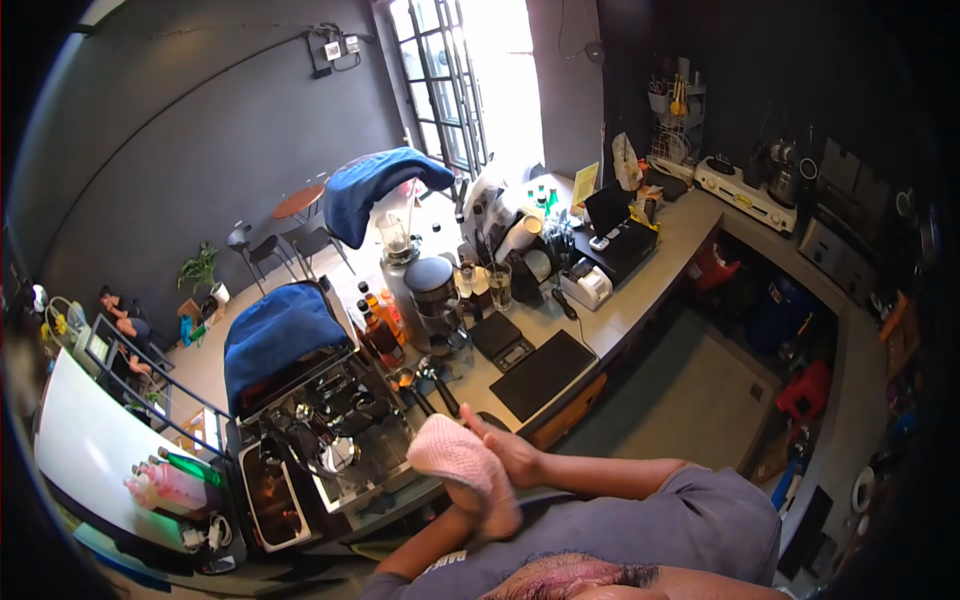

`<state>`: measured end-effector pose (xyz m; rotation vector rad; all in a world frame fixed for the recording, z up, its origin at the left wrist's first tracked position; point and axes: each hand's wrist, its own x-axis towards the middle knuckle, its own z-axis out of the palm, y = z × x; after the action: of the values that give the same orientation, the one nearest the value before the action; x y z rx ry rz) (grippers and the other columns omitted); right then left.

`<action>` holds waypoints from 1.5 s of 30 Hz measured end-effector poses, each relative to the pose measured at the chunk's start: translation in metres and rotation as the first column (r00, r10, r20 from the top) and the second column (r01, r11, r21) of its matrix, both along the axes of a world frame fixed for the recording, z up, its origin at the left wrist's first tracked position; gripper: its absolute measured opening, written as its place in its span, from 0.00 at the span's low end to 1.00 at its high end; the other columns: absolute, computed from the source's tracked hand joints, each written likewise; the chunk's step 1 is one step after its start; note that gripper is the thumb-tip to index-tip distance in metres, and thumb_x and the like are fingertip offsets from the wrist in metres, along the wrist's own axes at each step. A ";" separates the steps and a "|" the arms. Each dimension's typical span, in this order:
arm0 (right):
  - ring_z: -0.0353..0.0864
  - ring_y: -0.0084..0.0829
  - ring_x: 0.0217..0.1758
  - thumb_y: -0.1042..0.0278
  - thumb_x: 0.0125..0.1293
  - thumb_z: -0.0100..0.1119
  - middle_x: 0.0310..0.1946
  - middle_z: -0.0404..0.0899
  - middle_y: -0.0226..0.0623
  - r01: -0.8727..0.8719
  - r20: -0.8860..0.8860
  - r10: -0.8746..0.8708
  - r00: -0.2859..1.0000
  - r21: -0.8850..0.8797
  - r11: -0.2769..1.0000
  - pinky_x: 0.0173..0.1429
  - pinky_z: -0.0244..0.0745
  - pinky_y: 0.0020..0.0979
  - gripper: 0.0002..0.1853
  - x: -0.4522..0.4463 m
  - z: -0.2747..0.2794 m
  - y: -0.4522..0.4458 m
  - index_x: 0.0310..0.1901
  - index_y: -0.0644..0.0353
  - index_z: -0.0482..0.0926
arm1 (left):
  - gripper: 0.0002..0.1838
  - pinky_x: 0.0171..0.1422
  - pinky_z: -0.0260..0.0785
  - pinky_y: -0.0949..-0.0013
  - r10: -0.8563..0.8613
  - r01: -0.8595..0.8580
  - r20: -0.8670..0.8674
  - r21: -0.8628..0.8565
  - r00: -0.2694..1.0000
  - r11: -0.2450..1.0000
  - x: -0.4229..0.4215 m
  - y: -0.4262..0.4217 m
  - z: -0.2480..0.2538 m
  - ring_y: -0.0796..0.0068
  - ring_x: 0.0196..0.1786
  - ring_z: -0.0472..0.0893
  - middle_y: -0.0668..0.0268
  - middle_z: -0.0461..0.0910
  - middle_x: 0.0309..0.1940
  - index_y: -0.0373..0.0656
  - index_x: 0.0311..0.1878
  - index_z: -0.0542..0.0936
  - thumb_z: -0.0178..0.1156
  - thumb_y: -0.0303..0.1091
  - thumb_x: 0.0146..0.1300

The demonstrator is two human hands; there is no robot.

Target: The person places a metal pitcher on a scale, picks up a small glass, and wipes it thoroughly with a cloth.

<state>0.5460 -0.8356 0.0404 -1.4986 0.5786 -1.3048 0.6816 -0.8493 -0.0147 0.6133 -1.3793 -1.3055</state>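
Note:
A pink textured cloth [455, 447] drapes over my left hand [462, 495], which is mostly hidden beneath it and grips it. My right hand [515, 457] lies against the cloth's right side with its thumb stretched out; its other fingers are partly hidden. Just beyond my hands, two portafilters [428, 372] with dark handles rest at the counter edge. To their left stands an espresso machine [335, 450] with a blue cloth [280, 335] on top. A black scale [500, 340] and a dark mat [543, 374] are on the counter to the right.
A coffee grinder [435, 285] and several syrup bottles [380, 330] stand behind the portafilters. Further along are a receipt printer [586, 284] and a black cash drawer [625, 250]. A metal sink [272, 495] sits left of the machine. Another person [125, 325] sits far left.

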 end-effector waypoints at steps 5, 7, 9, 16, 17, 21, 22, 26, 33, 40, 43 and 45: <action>0.31 0.45 0.87 0.48 0.83 0.37 0.83 0.37 0.57 0.210 -0.369 -0.322 0.872 -0.314 0.926 0.85 0.30 0.39 0.40 -0.008 0.032 0.022 0.79 0.73 0.39 | 0.30 0.74 0.67 0.56 -0.396 0.521 -0.505 0.129 0.767 0.844 0.010 -0.040 0.010 0.61 0.66 0.76 0.57 0.74 0.64 0.41 0.72 0.67 0.46 0.55 0.79; 0.34 0.43 0.87 0.46 0.82 0.40 0.83 0.36 0.57 0.191 -0.269 -0.249 0.930 -0.225 0.955 0.85 0.34 0.39 0.43 -0.007 0.031 0.025 0.79 0.73 0.37 | 0.33 0.76 0.65 0.56 -0.234 0.268 -0.220 0.142 0.947 0.953 0.003 -0.038 0.002 0.61 0.67 0.74 0.57 0.73 0.66 0.41 0.71 0.67 0.52 0.57 0.75; 0.35 0.40 0.86 0.48 0.82 0.42 0.84 0.34 0.52 0.130 -0.060 -0.134 0.989 -0.069 0.989 0.85 0.36 0.38 0.44 -0.011 0.009 0.017 0.80 0.72 0.34 | 0.33 0.78 0.60 0.57 -0.176 0.175 0.028 0.022 0.984 0.984 -0.005 -0.026 -0.004 0.60 0.69 0.72 0.58 0.71 0.68 0.41 0.72 0.66 0.56 0.53 0.73; 0.40 0.45 0.86 0.66 0.76 0.55 0.81 0.44 0.59 0.275 -0.303 -0.354 0.885 -0.275 0.921 0.84 0.38 0.38 0.41 -0.013 0.037 0.032 0.79 0.72 0.44 | 0.28 0.79 0.57 0.55 -0.283 0.287 0.131 -0.008 0.950 0.958 0.004 -0.056 -0.025 0.58 0.71 0.69 0.58 0.71 0.68 0.42 0.73 0.66 0.55 0.44 0.75; 0.48 0.44 0.85 0.70 0.73 0.58 0.80 0.50 0.59 0.282 -0.306 -0.365 0.879 -0.284 0.917 0.83 0.45 0.39 0.40 -0.012 0.038 0.033 0.79 0.71 0.47 | 0.27 0.77 0.61 0.53 -0.328 0.335 -0.072 0.133 0.942 0.933 0.006 -0.061 -0.046 0.58 0.69 0.71 0.58 0.72 0.66 0.41 0.72 0.66 0.54 0.43 0.76; 0.71 0.35 0.71 0.76 0.73 0.57 0.67 0.70 0.50 0.363 -0.223 -0.389 0.894 -0.149 0.920 0.72 0.66 0.34 0.30 -0.012 0.032 0.035 0.74 0.68 0.60 | 0.24 0.66 0.74 0.52 -0.183 0.532 -0.635 0.416 0.750 0.737 0.012 -0.060 -0.081 0.58 0.60 0.79 0.57 0.77 0.57 0.38 0.69 0.68 0.54 0.41 0.76; 0.74 0.35 0.67 0.75 0.72 0.59 0.63 0.73 0.49 0.394 -0.193 -0.409 0.892 -0.114 0.912 0.70 0.68 0.34 0.28 -0.014 0.025 0.033 0.71 0.68 0.64 | 0.25 0.63 0.76 0.54 -0.264 0.446 -0.499 0.288 0.825 0.847 0.008 -0.048 -0.020 0.59 0.57 0.80 0.56 0.77 0.55 0.37 0.68 0.68 0.55 0.42 0.76; 0.79 0.35 0.58 0.58 0.77 0.55 0.53 0.79 0.47 0.493 -0.112 -0.495 0.862 -0.044 0.869 0.64 0.71 0.33 0.22 -0.014 0.018 0.031 0.61 0.67 0.73 | 0.26 0.58 0.77 0.63 -0.227 0.276 -0.195 0.284 0.954 0.918 0.005 -0.035 0.031 0.67 0.52 0.82 0.57 0.79 0.52 0.36 0.64 0.70 0.63 0.42 0.69; 0.79 0.30 0.49 0.42 0.81 0.35 0.46 0.80 0.42 0.451 -0.027 -0.452 0.891 0.140 0.881 0.54 0.74 0.30 0.31 -0.023 0.023 0.021 0.52 0.68 0.74 | 0.17 0.58 0.74 0.63 -0.054 0.052 -0.016 -0.114 0.998 0.992 -0.015 -0.009 0.070 0.65 0.50 0.81 0.55 0.80 0.50 0.31 0.59 0.74 0.53 0.31 0.72; 0.82 0.44 0.28 0.45 0.76 0.51 0.30 0.78 0.50 0.516 -0.212 -0.560 0.801 -0.231 0.825 0.34 0.76 0.39 0.26 -0.031 0.042 0.027 0.44 0.67 0.77 | 0.32 0.58 0.76 0.62 -0.119 0.140 0.156 -0.125 0.981 0.982 -0.009 0.000 0.089 0.62 0.50 0.84 0.51 0.82 0.49 0.29 0.59 0.75 0.51 0.54 0.71; 0.82 0.45 0.28 0.53 0.75 0.55 0.29 0.77 0.49 0.505 -0.183 -0.583 0.792 -0.341 0.793 0.34 0.76 0.39 0.20 -0.023 0.046 0.030 0.45 0.68 0.76 | 0.35 0.58 0.77 0.61 -0.216 0.248 -0.193 0.156 0.957 0.956 -0.005 -0.002 0.099 0.60 0.50 0.84 0.52 0.83 0.48 0.29 0.60 0.74 0.49 0.58 0.71; 0.83 0.45 0.31 0.58 0.75 0.57 0.31 0.78 0.50 0.464 -0.215 -0.534 0.818 -0.302 0.833 0.38 0.77 0.38 0.17 -0.030 0.049 0.022 0.49 0.67 0.76 | 0.34 0.60 0.75 0.64 -0.306 0.351 -0.262 0.144 0.915 0.925 -0.001 -0.005 0.102 0.65 0.55 0.81 0.55 0.79 0.52 0.32 0.63 0.71 0.50 0.58 0.73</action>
<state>0.5165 -0.8140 0.0897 -1.8311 1.1056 -1.6071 0.6802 -0.8545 0.0870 0.3405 -1.2037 -1.7377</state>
